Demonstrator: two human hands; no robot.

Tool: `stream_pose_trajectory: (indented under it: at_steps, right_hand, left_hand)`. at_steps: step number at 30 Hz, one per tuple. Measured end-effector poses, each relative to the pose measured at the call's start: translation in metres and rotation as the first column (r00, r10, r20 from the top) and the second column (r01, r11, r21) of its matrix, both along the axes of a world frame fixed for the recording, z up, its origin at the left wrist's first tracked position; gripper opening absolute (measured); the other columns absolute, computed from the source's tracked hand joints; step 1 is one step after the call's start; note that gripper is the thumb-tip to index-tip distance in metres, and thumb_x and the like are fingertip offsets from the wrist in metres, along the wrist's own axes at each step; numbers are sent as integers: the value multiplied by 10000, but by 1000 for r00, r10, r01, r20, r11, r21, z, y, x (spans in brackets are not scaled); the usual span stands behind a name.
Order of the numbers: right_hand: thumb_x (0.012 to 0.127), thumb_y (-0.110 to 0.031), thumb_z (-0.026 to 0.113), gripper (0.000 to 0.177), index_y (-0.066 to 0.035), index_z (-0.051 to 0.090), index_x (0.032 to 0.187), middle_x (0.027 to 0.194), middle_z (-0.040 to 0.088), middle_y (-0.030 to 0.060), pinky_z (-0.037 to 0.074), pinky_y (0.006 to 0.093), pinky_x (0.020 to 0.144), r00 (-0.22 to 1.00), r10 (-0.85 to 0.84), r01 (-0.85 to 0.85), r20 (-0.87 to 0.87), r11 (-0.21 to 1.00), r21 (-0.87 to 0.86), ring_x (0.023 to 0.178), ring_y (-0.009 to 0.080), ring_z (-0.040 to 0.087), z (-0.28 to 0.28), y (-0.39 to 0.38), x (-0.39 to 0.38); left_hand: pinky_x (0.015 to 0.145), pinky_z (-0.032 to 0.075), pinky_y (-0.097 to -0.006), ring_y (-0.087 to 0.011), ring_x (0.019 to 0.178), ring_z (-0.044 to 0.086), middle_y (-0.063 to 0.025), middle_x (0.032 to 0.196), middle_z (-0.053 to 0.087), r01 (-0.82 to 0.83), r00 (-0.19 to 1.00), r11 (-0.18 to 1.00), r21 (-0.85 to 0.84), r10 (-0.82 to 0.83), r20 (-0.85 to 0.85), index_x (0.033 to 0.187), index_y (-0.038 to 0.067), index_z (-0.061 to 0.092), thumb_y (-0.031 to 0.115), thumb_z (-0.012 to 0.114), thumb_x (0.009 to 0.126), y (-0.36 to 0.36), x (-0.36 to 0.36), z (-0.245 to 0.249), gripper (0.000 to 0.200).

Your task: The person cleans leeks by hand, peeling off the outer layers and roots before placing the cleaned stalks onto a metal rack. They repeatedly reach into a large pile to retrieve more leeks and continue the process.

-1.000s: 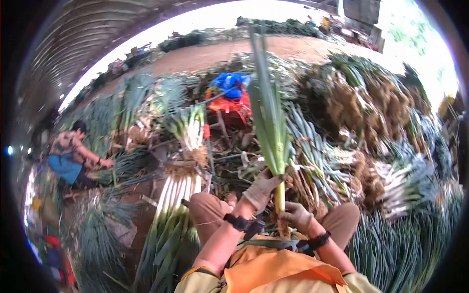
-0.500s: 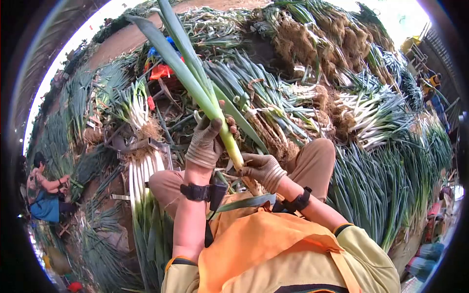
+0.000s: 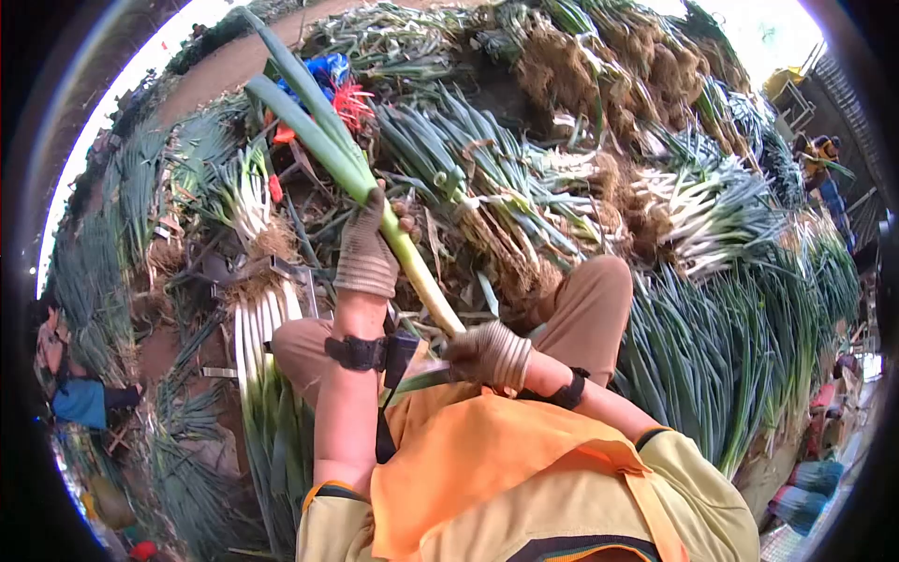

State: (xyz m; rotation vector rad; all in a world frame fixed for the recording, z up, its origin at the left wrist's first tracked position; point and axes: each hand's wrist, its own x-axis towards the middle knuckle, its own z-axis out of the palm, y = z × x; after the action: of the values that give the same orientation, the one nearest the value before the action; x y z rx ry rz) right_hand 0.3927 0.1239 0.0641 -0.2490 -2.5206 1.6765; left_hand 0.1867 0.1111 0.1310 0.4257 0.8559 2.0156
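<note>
My gloved left hand (image 3: pixel 366 245) is wrapped round the pale green shank of a leek (image 3: pixel 419 273), about halfway along it. The leek is tilted, its green leaves (image 3: pixel 304 112) fanning up to the left and its pale lower end pointing at my lap. Just below that end, my gloved right hand (image 3: pixel 492 356) is closed and slightly blurred. A pale and green strip of leek leaf (image 3: pixel 429 377) comes out from its fingers on the left side, over the orange apron (image 3: pixel 487 440). The fingertips of this hand are partly hidden by blur.
Rooted leeks (image 3: pixel 506 234) lie in front of my knees. Trimmed leeks (image 3: pixel 257 347) rest by a metal stand (image 3: pixel 300 276) on the left. A large leek pile (image 3: pixel 730 347) lies on the right. Another person in blue (image 3: pixel 80 401) is at far left.
My right hand has moved down, away from the leek's lower end. The loose leaf that hung along the leek's right side is gone from there. My left hand and the leek have shifted slightly left.
</note>
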Motion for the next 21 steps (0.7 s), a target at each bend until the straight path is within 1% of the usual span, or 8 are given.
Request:
stream_pose_trajectory:
  at_steps: [2,5,7,9,10,15,17,21]
  right_hand:
    - [851,-207,466,252,-51,551,1029,1013,589,37,440,264,774,981,121,-47,151,905,-423,831,105,538,-131,15,11]
    - [838,-240,457,322,-71,496,1109,1056,554,56,405,238,830,743,214,-558,634,722,410,934,143,503,-13,41,-17]
    - [768,-276,506,435,-92,476,1160,1071,551,83,387,277,849,892,35,-295,452,802,520,964,175,496,-84,75,2]
    - [692,-266,601,466,-122,547,1132,1136,545,100,378,307,870,660,-215,283,720,959,27,1067,177,483,-195,105,54]
    - [709,-214,592,338,-117,618,1031,1051,592,95,401,316,846,837,-210,-124,506,827,548,1013,199,536,-244,109,55]
    - [697,-181,634,431,-42,544,1095,948,615,124,470,289,723,841,-332,349,426,936,41,860,138,564,-65,109,-35]
    - [768,-205,631,506,-18,445,1200,1052,580,89,437,290,799,963,-264,219,-47,877,-428,952,153,535,7,86,-54]
    - [763,-147,644,483,-13,451,1184,972,583,40,449,261,776,995,37,-80,-92,846,-528,849,112,537,42,47,-89]
  left_hand:
    - [515,433,-290,-101,531,496,24,672,505,-63,994,995,-80,56,-90,1048,117,476,415,614,758,7,-27,20,439]
    - [447,412,-275,-81,457,466,39,627,501,-131,989,985,-109,123,-78,1011,158,492,392,584,792,19,-92,69,333]
    - [412,392,-245,-72,434,448,39,614,489,-220,972,974,-53,214,-97,1001,157,494,373,557,812,21,-113,112,294]
    - [413,384,-222,-56,434,429,33,618,474,-340,912,940,-40,318,-260,1034,136,482,359,556,816,14,-133,151,320]
    - [422,384,-219,-53,446,433,33,626,474,-288,913,956,45,289,-288,1054,127,473,356,553,819,11,-137,165,338]
    - [467,392,-199,-41,501,461,28,656,498,-1,938,986,166,58,-341,1093,91,460,432,564,791,-4,-113,161,467]
    - [466,389,-193,-37,527,478,12,684,519,166,931,971,172,-97,-353,1108,82,464,467,573,769,-1,-88,146,524]
    - [456,425,-200,-90,452,480,-26,621,521,81,994,988,134,-70,-87,1098,52,470,519,540,769,16,-36,103,576]
